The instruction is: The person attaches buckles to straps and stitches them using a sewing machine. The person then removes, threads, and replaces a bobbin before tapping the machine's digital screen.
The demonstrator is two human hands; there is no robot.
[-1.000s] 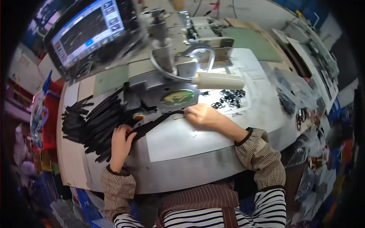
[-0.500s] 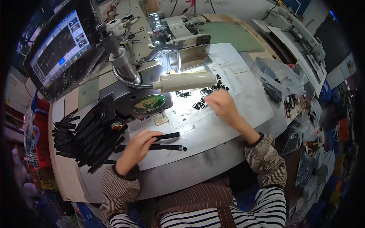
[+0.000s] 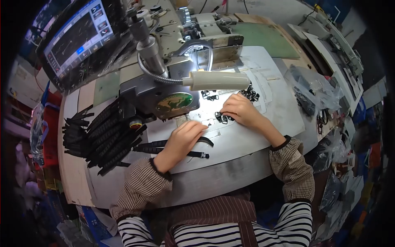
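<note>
My right hand [image 3: 240, 110] is closed over small black buckles [image 3: 224, 118] on the white plate [image 3: 247, 144], its fingertips pressed together on one of them. My left hand [image 3: 185, 138] has its fingers together above the plate; what they hold, if anything, is too small to tell. Beneath and beside it lie two black straps, one with a curved free end [image 3: 206, 141], the other with a buckle at its end [image 3: 200, 154]. More black buckles [image 3: 252, 94] lie behind my right hand. A large bundle of black straps [image 3: 103, 138] is at the left.
The grey machine head [image 3: 160, 96] with a cream lamp [image 3: 220, 80] stands just behind my hands. A screen [image 3: 80, 37] is at the back left. Plastic bags [image 3: 314, 88] lie at the right, and a green mat [image 3: 267, 39] is at the back.
My left hand has let go of the strap and moved right, over the plate. My right hand has come down onto the nearer buckles. The view has shifted.
</note>
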